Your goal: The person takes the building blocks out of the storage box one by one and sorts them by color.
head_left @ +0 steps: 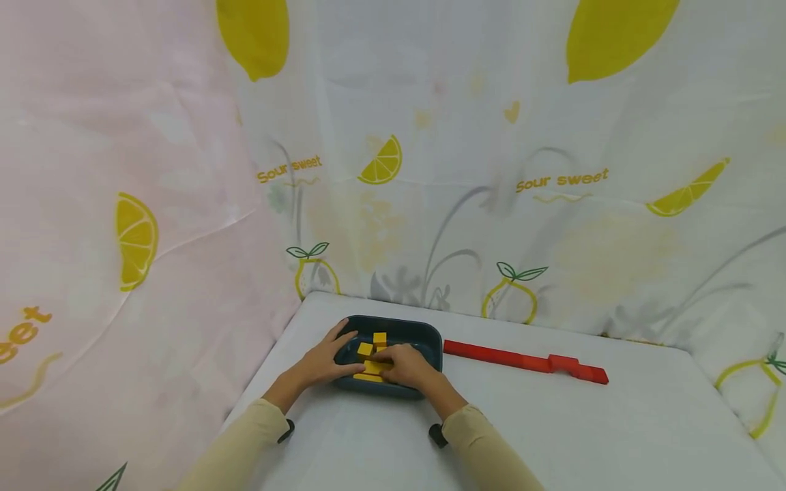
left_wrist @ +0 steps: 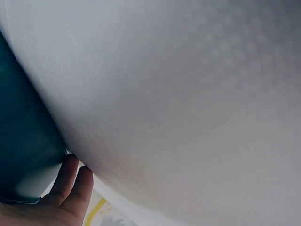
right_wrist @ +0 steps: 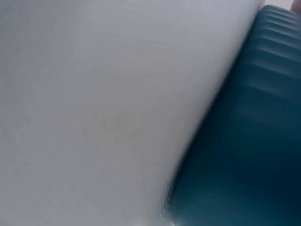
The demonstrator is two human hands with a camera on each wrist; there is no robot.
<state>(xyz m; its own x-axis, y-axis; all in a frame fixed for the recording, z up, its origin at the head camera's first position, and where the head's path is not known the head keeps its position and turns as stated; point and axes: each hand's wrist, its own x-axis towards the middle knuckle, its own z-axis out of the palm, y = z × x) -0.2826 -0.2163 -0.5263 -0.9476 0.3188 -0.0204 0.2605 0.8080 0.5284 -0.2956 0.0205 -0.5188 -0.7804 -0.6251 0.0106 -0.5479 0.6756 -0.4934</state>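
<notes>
A dark teal tray (head_left: 432, 341) stands on the white table, with several yellow blocks (head_left: 380, 338) inside. My left hand (head_left: 321, 361) is at the tray's left end, fingers spread over the rim and thumb reaching to the blocks. In the left wrist view two fingers of the left hand (left_wrist: 66, 193) lie beside the teal wall (left_wrist: 23, 122). Over the tray's front right part, my right hand (head_left: 407, 367) has its bent fingers among the yellow blocks; its fingertips are partly hidden, so any grip is unclear. The right wrist view shows mostly the tray's outer wall (right_wrist: 249, 141).
A long red strip of joined pieces (head_left: 491, 354), with a raised part near its right end, lies to the right of the tray. White cloth covers the table (head_left: 552, 429). Lemon-printed curtains (head_left: 442, 225) hang behind and at the left.
</notes>
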